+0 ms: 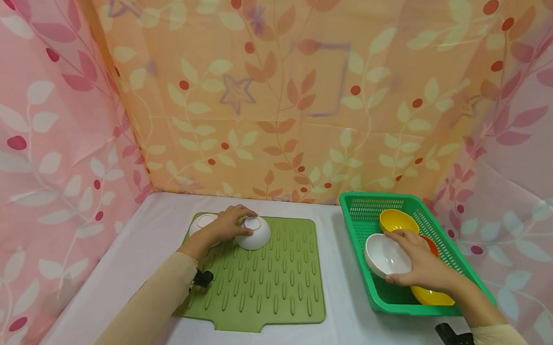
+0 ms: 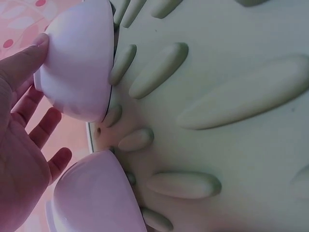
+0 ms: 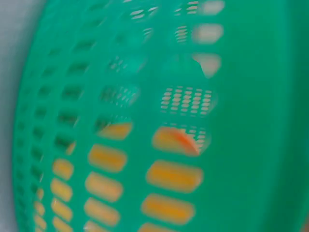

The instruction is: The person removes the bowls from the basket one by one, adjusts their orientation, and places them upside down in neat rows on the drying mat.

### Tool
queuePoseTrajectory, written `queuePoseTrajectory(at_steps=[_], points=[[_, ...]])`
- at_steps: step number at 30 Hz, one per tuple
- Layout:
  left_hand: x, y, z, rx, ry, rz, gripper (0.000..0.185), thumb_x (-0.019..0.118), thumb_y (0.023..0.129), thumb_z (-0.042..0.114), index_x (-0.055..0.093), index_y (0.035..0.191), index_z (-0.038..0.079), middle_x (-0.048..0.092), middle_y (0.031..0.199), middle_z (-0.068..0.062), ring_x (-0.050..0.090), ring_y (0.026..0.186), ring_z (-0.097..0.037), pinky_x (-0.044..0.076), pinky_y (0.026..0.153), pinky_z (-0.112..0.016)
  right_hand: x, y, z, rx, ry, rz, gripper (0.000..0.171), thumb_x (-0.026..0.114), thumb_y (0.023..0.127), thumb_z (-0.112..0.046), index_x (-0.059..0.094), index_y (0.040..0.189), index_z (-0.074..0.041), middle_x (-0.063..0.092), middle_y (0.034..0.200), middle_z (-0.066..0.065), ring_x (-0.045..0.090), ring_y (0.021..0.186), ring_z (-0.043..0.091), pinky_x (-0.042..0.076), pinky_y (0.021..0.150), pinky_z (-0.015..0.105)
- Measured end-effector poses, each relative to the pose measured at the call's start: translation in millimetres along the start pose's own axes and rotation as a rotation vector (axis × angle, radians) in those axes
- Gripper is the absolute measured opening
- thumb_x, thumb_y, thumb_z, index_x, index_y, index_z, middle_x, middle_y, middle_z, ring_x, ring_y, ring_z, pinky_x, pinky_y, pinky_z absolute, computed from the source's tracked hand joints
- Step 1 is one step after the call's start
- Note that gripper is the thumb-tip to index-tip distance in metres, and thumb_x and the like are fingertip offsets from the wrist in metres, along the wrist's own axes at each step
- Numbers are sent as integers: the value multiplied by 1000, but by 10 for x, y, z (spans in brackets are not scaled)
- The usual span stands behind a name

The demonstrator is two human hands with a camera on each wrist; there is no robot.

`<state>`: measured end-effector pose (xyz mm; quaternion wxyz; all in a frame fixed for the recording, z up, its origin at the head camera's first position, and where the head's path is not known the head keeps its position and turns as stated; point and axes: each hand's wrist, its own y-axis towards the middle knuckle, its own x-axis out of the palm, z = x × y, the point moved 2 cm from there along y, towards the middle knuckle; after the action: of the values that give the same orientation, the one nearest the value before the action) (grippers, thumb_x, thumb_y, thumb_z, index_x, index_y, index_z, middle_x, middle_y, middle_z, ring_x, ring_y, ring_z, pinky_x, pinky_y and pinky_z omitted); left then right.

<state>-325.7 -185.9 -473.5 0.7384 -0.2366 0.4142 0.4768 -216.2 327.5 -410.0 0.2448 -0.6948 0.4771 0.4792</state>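
Note:
Two white bowls stand upside down at the far left of a green ribbed mat (image 1: 272, 280). My left hand (image 1: 239, 218) lies over the nearer bowl (image 1: 253, 234), and the other bowl (image 1: 201, 223) sits just left of it. In the left wrist view my thumb touches one bowl (image 2: 77, 63) while the fingers (image 2: 46, 126) hang loose beside the second bowl (image 2: 96, 198). My right hand (image 1: 409, 260) grips a tilted white bowl (image 1: 384, 255) inside the green basket (image 1: 349, 211), fingers over its rim and thumb under it.
The basket also holds two yellow bowls (image 1: 397, 220) (image 1: 430, 296) and an orange one (image 1: 432, 244). The right wrist view shows only the blurred basket wall (image 3: 241, 145). Floral curtains close in the white table (image 1: 134, 248) on three sides.

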Motion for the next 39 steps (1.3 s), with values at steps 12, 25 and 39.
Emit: queuePoseTrajectory(at_steps=[12,25,39], points=[[-22,15,26,2,19,0,53,80,90,36,63,139,22,54,144,-5,44,133,-33,28,106,-63,-10,47,-774,-78,24,108,107,93,64,-52,45,152,-13,42,142,11,36,127,32,56,81,53],[-18,2,36,-17,21,1,54,80,90,36,62,139,23,53,146,-5,43,133,-32,29,107,-61,561,123,-1475,-211,61,82,110,91,59,-61,49,150,-17,44,142,-2,33,136,27,45,100,61],[-10,-27,142,-17,111,12,53,76,93,34,60,142,19,53,148,-10,46,131,-36,35,99,-59,1111,189,-1637,-248,83,-4,113,94,56,-56,49,151,-14,41,139,-8,28,139,25,39,108,58]])
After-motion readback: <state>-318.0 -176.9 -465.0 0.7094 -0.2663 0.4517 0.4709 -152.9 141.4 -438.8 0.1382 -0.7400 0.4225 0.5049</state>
